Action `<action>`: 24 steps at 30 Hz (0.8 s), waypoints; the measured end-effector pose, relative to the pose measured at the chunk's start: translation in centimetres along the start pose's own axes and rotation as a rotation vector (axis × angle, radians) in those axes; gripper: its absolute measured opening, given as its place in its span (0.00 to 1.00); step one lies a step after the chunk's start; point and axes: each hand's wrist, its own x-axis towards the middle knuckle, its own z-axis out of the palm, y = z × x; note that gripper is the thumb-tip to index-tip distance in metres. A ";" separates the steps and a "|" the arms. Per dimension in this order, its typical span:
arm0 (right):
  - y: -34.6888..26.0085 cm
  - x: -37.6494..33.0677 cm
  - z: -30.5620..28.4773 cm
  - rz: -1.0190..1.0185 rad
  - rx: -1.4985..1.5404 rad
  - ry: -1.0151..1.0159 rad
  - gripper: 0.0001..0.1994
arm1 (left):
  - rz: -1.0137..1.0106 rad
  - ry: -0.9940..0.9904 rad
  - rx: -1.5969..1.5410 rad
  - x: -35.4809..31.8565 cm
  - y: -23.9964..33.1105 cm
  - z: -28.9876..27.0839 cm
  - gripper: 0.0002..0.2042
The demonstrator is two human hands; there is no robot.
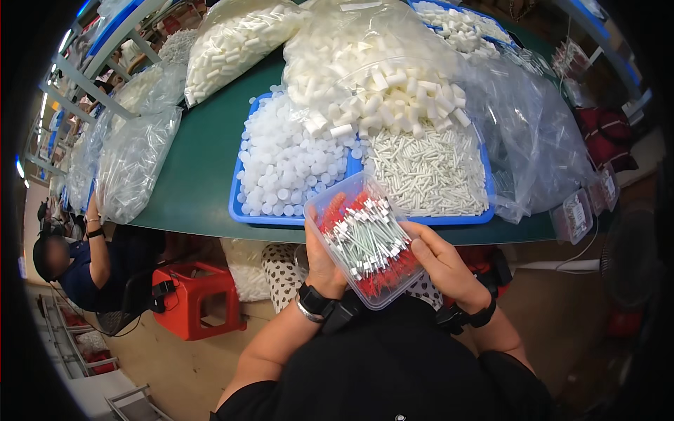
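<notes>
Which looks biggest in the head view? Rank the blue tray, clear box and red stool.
1. Blue tray, largest by far.
2. Clear box, held by the left hand and right hand.
3. Red stool.
Box versus stool is unsure: the box sits nearer the camera.

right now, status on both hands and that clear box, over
Left hand and right hand both grip the clear box of red-tipped brushes. Held at table edge, before the blue trays. Nothing between.

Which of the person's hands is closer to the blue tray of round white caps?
Left. The left hand grips the near-left side of the clear box, just below the blue tray of round white caps. The right hand holds the box's right side, farther from that tray.
</notes>
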 end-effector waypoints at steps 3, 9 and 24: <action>0.1 0.8 -0.5 0.026 -0.072 0.041 0.19 | -0.020 -0.111 -0.003 0.0 0.5 -0.9 0.30; -4.3 4.5 -6.2 0.024 -0.241 0.274 0.16 | -0.018 -0.070 0.323 -0.4 1.4 -0.4 0.25; -5.3 8.4 -9.3 -0.216 -0.497 0.047 0.15 | -0.148 -0.083 0.624 3.0 0.1 3.4 0.33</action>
